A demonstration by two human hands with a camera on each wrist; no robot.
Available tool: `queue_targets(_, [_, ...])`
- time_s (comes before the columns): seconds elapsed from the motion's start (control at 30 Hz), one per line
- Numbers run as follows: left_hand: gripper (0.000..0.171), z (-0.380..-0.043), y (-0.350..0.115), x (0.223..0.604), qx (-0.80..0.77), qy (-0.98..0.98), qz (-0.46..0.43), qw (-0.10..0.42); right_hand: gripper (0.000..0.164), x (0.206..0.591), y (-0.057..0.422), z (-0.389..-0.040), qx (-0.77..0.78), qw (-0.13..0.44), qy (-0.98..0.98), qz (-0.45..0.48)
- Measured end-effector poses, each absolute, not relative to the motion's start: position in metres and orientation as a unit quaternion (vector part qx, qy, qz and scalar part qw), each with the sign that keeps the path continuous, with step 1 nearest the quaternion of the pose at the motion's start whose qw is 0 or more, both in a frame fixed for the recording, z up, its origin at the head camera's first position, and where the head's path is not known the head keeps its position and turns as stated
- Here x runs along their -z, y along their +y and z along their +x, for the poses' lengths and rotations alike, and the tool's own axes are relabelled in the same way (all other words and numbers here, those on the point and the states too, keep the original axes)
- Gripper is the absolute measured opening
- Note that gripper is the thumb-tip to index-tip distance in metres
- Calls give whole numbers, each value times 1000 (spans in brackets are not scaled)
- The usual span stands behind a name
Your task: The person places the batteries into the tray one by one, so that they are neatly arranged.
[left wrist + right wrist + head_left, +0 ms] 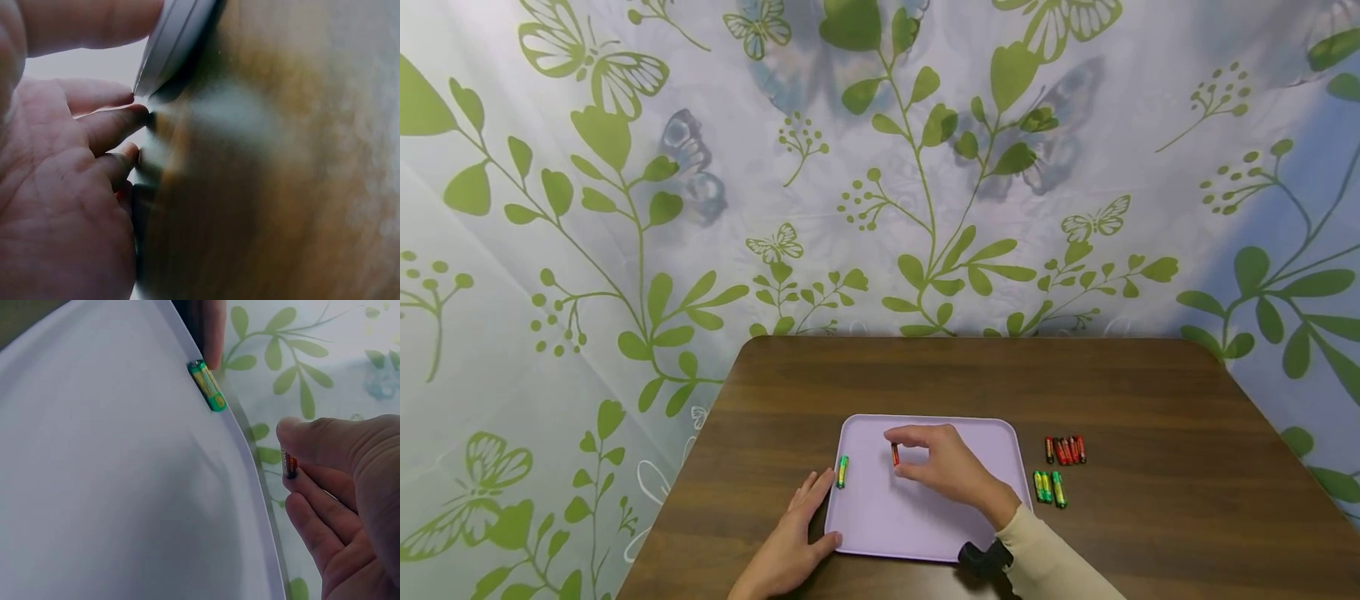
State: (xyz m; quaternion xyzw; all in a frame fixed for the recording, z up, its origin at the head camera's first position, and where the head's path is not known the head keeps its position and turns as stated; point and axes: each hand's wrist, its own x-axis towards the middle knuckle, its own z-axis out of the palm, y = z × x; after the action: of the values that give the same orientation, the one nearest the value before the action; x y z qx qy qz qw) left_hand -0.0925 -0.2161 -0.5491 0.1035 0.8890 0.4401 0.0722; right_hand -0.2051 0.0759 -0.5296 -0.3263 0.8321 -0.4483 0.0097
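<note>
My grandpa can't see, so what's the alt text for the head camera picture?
A person's right hand pinches a red battery over a pale purple tray, where a green battery lies near the left edge. The left hand rests against the tray's left side. Right of the tray, red batteries and three green ones lie on a brown table.

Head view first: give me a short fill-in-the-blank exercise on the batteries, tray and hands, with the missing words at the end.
1. The held battery in the right hand is red, while the resting battery on the tray is mostly ____.
2. The green batteries on the table number ____.
3. The red batteries there lie to the tray's ____.
4. The left hand is at the tray's ____ side.

Missing words: green; three; right; left.
</note>
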Motion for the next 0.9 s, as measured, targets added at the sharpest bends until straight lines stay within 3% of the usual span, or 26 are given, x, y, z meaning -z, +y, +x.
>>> queue_targets(0.57, [89,-92,-217,548,-446,885,103,81,47,542,19,-201,441,5,836,-326])
queue_targets(0.9, [90,-92,-217,549,-450,883,107,83,42,554,4,-200,368,-36,862,-348])
